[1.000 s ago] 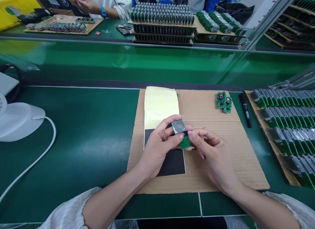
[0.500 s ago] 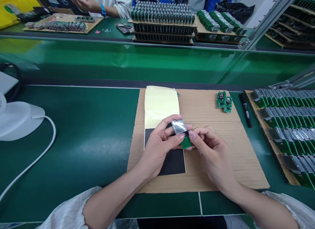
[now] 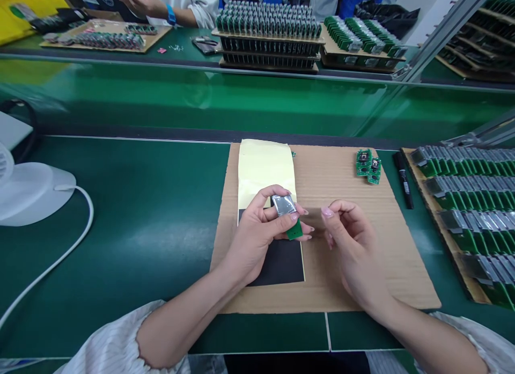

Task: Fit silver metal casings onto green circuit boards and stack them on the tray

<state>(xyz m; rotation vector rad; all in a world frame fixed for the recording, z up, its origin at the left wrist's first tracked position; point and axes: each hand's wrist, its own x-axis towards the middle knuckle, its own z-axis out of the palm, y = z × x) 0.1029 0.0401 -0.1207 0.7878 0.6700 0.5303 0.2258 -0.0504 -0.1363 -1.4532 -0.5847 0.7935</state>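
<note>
My left hand pinches a small green circuit board with a silver battery pack on top, just above a sheet of black pads on yellow backing paper. My right hand hovers a little to the right of the board, fingers loosely curled, with nothing visible in them. Both hands are over a brown cardboard sheet.
Two loose green boards and a black marker lie at the cardboard's far right. Rows of boards fill a tray on the right. A white fan base with cable stands left. Across the conveyor another person's hands work beside stacked trays.
My right hand has let go of the board and drawn away to the right. The left hand keeps the board and has shifted slightly left.
</note>
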